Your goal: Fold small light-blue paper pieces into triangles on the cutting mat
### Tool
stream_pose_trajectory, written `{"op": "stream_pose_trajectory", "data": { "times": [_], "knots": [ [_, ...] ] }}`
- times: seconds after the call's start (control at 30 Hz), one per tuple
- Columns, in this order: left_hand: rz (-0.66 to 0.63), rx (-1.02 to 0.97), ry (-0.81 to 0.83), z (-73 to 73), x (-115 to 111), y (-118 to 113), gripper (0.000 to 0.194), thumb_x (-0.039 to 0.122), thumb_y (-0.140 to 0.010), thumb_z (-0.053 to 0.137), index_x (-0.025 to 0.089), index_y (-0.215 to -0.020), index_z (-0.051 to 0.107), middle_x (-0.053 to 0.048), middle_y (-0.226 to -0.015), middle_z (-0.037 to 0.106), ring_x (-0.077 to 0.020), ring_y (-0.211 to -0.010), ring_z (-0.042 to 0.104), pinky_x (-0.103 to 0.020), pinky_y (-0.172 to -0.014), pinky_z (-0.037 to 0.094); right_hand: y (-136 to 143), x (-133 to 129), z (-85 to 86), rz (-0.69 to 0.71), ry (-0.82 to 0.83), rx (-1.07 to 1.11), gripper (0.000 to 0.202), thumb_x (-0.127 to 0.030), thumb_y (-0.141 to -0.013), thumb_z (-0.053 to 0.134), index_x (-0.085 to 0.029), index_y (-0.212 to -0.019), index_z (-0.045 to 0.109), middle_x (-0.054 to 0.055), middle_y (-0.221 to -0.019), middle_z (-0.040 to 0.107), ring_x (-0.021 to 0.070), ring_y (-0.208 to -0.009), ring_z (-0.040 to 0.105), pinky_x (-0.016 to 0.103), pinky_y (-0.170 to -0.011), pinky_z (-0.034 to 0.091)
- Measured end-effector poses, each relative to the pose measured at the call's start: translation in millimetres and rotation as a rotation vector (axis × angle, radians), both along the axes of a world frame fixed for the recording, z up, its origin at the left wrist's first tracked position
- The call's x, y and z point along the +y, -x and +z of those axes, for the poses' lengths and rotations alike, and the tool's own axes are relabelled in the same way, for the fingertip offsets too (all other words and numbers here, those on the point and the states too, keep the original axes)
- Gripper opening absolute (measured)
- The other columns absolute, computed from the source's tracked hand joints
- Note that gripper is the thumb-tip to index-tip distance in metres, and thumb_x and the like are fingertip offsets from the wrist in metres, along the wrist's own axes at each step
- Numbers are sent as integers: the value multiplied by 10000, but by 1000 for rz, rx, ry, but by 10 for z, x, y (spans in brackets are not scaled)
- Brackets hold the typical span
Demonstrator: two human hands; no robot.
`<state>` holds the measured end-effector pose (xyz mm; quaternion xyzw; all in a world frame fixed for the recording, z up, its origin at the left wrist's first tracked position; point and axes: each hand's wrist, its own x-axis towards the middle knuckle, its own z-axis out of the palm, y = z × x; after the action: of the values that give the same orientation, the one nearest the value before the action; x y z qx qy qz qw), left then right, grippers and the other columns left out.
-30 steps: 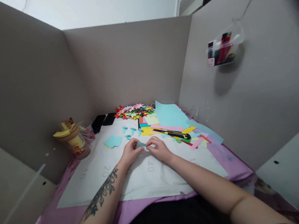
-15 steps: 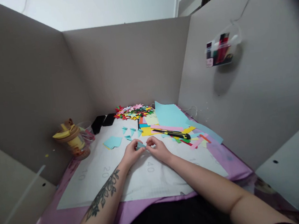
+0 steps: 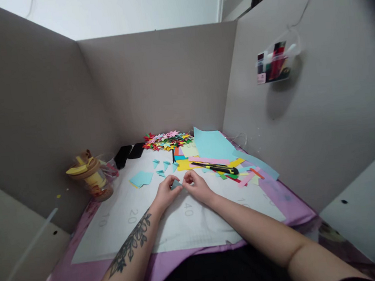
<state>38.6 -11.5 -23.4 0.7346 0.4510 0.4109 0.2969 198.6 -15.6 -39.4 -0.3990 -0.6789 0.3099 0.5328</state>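
Between my two hands is a small piece of light blue folded paper (image 3: 175, 184). My left hand (image 3: 166, 191) is closed on it with thumb and fingers, and my right hand (image 3: 196, 186) pinches at its right-hand corner. The fingers partly cover the paper, so its full shape is hidden. Just beyond the hands lie several small folded light blue pieces (image 3: 166, 164). Left of them rests a stack of light blue paper squares (image 3: 141, 179), with a bit of yellow showing beneath.
Folded paper stars (image 3: 167, 140) are heaped at the back. A black-and-yellow utility knife (image 3: 224, 168) lies right among coloured paper strips (image 3: 247, 180), near a large blue sheet (image 3: 211, 141). Two dark phones (image 3: 124, 156) and a lidded cup (image 3: 94, 179) stand left. Grey panels (image 3: 163, 71) enclose the table.
The blue paper between my fingers has shifted slightly in angle, and my fingers have moved a little. Everything on the table stays where it was.
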Motion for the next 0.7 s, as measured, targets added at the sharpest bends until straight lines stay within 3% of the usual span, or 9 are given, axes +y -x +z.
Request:
{"op": "stream_pose_trajectory", "data": {
  "times": [0.2,0.4,0.7],
  "knots": [
    [17,-81,36,15,3,22,206,246,-704,579,174,-893,540,57,-632,453,-105,-594,424,-209,-568,332,-9,20,-28,-17,1,-22,122,-194,-726,514,-206,-837,463,-23,-721,552,134,-670,527,278,-671,438],
    [59,-1,-20,63,-32,-4,159,233,-701,565,181,-851,569,55,-638,450,-107,-596,407,-216,-576,326,3,10,-25,-12,2,-29,103,-194,-735,507,-207,-824,457,-28,-724,535,130,-669,521,269,-662,438],
    [21,-56,-38,47,-22,0,141,210,-701,551,180,-838,550,32,-749,531,-116,-678,454,-220,-646,359,33,-3,-16,10,13,-33,104,-210,-742,503,-206,-837,459,-23,-735,537,131,-676,522,268,-670,434]
  ]
}}
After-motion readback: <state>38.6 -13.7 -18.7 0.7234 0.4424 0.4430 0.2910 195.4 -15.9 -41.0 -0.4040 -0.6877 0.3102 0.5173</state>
